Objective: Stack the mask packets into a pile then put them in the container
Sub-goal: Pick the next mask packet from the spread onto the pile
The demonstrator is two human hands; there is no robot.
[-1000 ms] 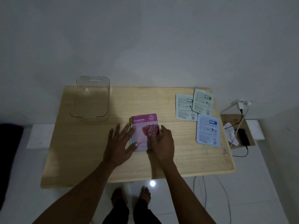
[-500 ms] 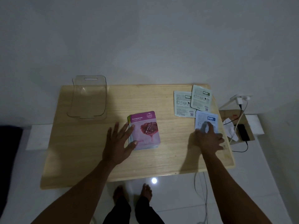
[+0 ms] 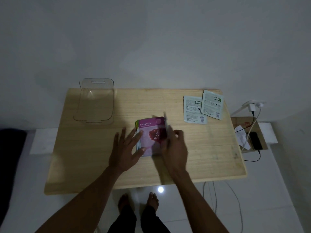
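A pile of mask packets (image 3: 148, 132) with a purple pomegranate packet on top lies mid-table. My left hand (image 3: 125, 148) rests flat with spread fingers against the pile's left edge. My right hand (image 3: 175, 147) holds a pale packet (image 3: 165, 121), blurred and seen edge-on, over the pile's right side. Two pale green packets (image 3: 192, 109) (image 3: 212, 105) lie face down and overlapping at the table's far right. The clear plastic container (image 3: 96, 101) stands empty at the far left corner.
The wooden table (image 3: 210, 148) stands against a white wall. To its right, a cardboard box (image 3: 239, 121) holds a black phone (image 3: 255, 140) and crumpled paper, with a charger (image 3: 252, 106) and cables. My bare feet show under the table's front edge.
My right hand went right to the blue-white packet, picked it up and brought it back over the pile. My left hand stayed at the pile's left edge.
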